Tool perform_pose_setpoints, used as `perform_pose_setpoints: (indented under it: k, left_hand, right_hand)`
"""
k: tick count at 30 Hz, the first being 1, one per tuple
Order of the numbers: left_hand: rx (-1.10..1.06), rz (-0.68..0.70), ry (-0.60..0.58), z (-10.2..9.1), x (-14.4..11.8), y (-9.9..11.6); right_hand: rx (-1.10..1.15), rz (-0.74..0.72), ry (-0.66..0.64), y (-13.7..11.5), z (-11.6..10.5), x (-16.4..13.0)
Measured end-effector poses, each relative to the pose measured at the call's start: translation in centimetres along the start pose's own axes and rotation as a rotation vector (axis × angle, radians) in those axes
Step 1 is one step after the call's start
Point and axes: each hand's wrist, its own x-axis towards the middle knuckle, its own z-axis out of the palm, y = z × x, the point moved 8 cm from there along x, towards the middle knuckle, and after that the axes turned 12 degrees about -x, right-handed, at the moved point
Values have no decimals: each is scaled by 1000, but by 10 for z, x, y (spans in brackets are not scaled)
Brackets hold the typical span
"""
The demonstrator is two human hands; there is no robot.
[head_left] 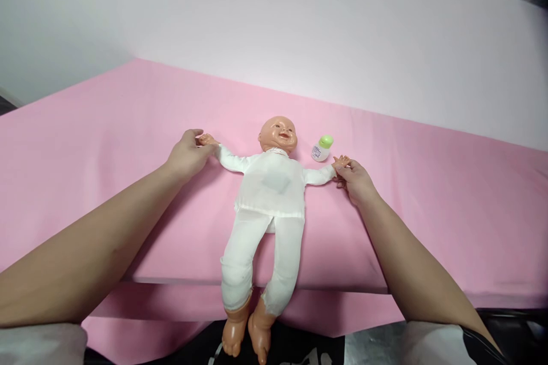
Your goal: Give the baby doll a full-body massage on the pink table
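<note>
Nearest, at the bottom corners, pale sleeves [43, 345] are seen, with bare arms [103, 239] stretched out over the pink worktop [128, 120]; the doll's feet [233, 333] are left sticking out past the front edge, with nothing seen to hold them up; the white trousers [285, 251] are laid partly over that edge, so if the doll [278, 162] were pulled nearer, it could be tipped off by the weight of its own legs.

Farther in, the doll is laid on its back on the worktop, between the two hands, with its arms spread wide; its white shirt [252, 194] is marked by a grey patch. The doll's wrist on the right is pinched by the right hand [362, 182]; the doll's hand on the left is grasped by the left hand [188, 154]; if both were tugged too hard, the seams could be torn.

Just past the right hand, a small bottle [320, 151] with a green cap [326, 141] is placed beside the doll's fingers; it could be knocked over if that little arm were swung up. Farther off, the doll's bald head [274, 134] is rested on the worktop; behind it all, a white wall [299, 28] is seen.
</note>
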Motion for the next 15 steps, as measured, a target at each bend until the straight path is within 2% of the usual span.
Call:
perform_pose_setpoints:
  k: [2,5,7,9,10,12,14,15]
  left_hand:
    - [143,19,23,-8,4,0]
    - [345,83,-34,-10,8,3]
    - [447,170,-64,-6,1,12]
    - [478,325,-135,7,-19,30]
    - [467,443,-222,20,-36,41]
    - [463,677,-568,54,-86,56]
    - [505,821,-869,79,-136,58]
    - [522,857,-942,85,-154,57]
  right_hand:
    - [4,-3,3,0,0,0]
    - [6,-18,4,-1,0,-1]
    - [2,-23,6,-3,-1,-2]
    - [-3,-28,7,-4,0,-2]
    - [-4,-32,6,-4,0,-2]
    - [-8,-33,7,-5,0,-1]
    - [-11,-21,21,-4,0,-1]
    - [-11,-15,27,-4,0,-1]
